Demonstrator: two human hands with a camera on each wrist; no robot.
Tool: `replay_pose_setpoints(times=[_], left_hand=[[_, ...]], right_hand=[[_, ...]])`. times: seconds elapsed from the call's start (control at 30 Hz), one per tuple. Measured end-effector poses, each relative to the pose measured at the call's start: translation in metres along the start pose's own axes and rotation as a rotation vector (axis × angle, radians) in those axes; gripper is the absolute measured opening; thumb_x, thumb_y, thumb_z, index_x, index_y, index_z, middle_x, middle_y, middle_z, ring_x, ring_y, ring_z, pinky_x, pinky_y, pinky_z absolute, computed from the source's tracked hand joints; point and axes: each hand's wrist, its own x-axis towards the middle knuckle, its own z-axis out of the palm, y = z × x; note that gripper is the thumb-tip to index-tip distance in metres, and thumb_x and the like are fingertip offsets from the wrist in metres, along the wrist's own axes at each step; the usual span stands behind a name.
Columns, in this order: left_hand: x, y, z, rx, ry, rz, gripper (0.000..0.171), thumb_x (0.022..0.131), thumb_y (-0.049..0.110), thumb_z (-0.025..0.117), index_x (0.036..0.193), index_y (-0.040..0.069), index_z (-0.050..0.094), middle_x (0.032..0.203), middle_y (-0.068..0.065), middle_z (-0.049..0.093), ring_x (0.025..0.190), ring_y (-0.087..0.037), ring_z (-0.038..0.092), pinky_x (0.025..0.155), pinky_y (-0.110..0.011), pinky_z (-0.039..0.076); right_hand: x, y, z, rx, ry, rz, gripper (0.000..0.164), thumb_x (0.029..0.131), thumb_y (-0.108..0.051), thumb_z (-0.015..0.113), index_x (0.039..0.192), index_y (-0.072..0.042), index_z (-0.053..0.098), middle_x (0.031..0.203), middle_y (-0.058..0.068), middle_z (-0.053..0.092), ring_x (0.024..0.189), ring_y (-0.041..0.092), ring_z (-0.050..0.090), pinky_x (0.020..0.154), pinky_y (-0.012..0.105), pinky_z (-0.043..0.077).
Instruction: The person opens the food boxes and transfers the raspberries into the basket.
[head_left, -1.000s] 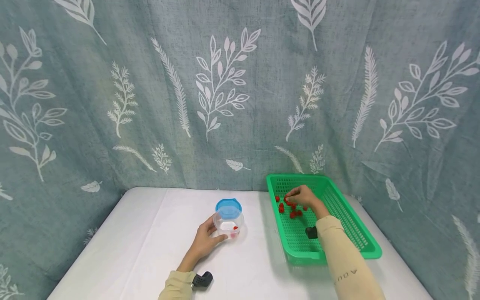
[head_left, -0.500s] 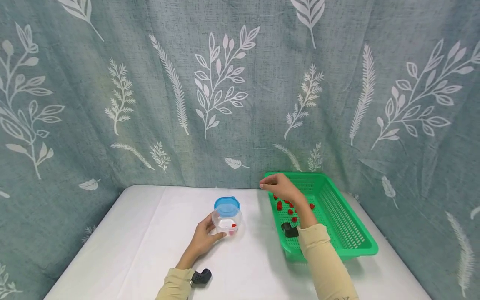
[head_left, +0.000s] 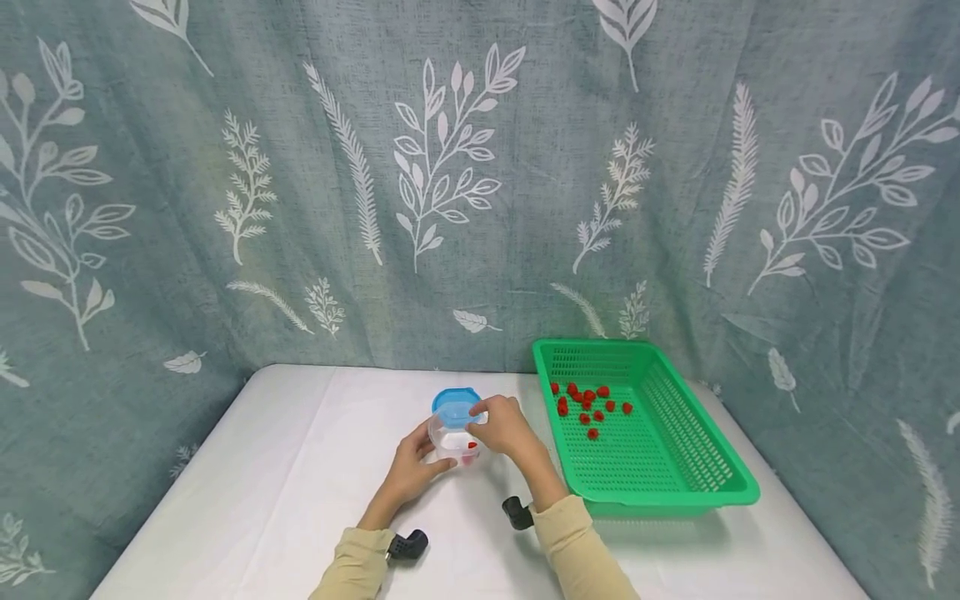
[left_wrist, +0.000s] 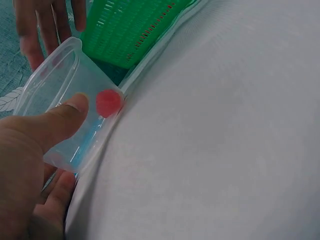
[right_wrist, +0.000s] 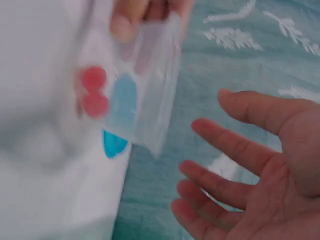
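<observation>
My left hand [head_left: 412, 471] holds a clear plastic tub [head_left: 450, 443] on the white table, thumb on its near wall and fingers behind. Through the wall in the left wrist view, a red raspberry [left_wrist: 108, 103] shows at the bottom. Two red shapes [right_wrist: 94, 91] appear there in the right wrist view; one may be a reflection. Over the tub's right rim is my right hand [head_left: 504, 427]. Its fingers are spread apart with nothing between them in the right wrist view. Behind the tub lies a blue lid [head_left: 452, 395], partly seen through the plastic.
A green perforated basket [head_left: 660, 500] stands to the right, with several red raspberries [head_left: 587, 400] in its left part. White cloth covers the table [head_left: 300, 467]. A patterned teal curtain [head_left: 315, 208] hangs behind and at both sides.
My right hand has moved left from among the raspberries in the basket to above the tub, and its fingers are now apart. The left hand keeps its hold on the tub.
</observation>
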Motion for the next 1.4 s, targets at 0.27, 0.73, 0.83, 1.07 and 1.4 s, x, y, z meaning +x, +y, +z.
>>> replay_pose_setpoints(times=[0.27,0.73,0.83,1.07,1.4], left_hand=[[-0.002,-0.002,0.0,-0.044,-0.003,-0.023,0.082,0.083,0.004,0.082,0.152,-0.007,0.038,0.145,-0.027,0.053,0.133,-0.043,0.054,0.112,-0.048,0.046],[0.001,0.003,-0.003,-0.042,-0.008,0.001,0.082,0.083,-0.001,0.081,0.151,-0.011,0.036,0.146,-0.032,0.049,0.134,-0.045,0.051,0.112,-0.049,0.045],[-0.001,0.007,-0.001,-0.032,0.006,-0.01,0.08,0.082,-0.006,0.079,0.15,-0.013,0.036,0.145,-0.034,0.049,0.133,-0.047,0.051,0.112,-0.052,0.044],[-0.005,0.014,0.002,-0.041,0.024,-0.008,0.079,0.081,-0.012,0.076,0.149,-0.016,0.035,0.147,-0.037,0.046,0.134,-0.051,0.048,0.112,-0.058,0.041],[0.0,0.0,-0.003,-0.035,-0.016,-0.003,0.082,0.083,0.0,0.081,0.151,-0.01,0.036,0.147,-0.03,0.05,0.135,-0.044,0.052,0.113,-0.049,0.045]], right_hand=[[0.012,0.016,0.039,0.101,-0.002,-0.059,0.035,0.086,-0.007,0.078,0.117,0.007,0.07,0.124,0.025,0.064,0.121,0.047,0.052,0.106,0.061,0.046],[0.039,0.029,0.031,0.028,-0.257,-0.143,0.028,0.079,0.017,0.068,0.104,0.007,0.074,0.114,0.021,0.07,0.107,0.033,0.06,0.081,0.039,0.055],[0.041,0.028,0.03,-0.031,-0.289,-0.115,0.028,0.077,0.017,0.071,0.101,0.004,0.076,0.11,0.016,0.072,0.1,0.027,0.059,0.073,0.031,0.053],[0.044,0.024,0.032,-0.108,-0.226,-0.11,0.023,0.073,0.017,0.076,0.092,0.004,0.077,0.099,0.013,0.074,0.1,0.028,0.065,0.08,0.037,0.061],[0.048,0.03,0.037,-0.117,-0.199,-0.094,0.021,0.09,0.0,0.071,0.07,0.004,0.071,0.058,-0.002,0.054,0.056,0.01,0.044,0.049,0.02,0.042]])
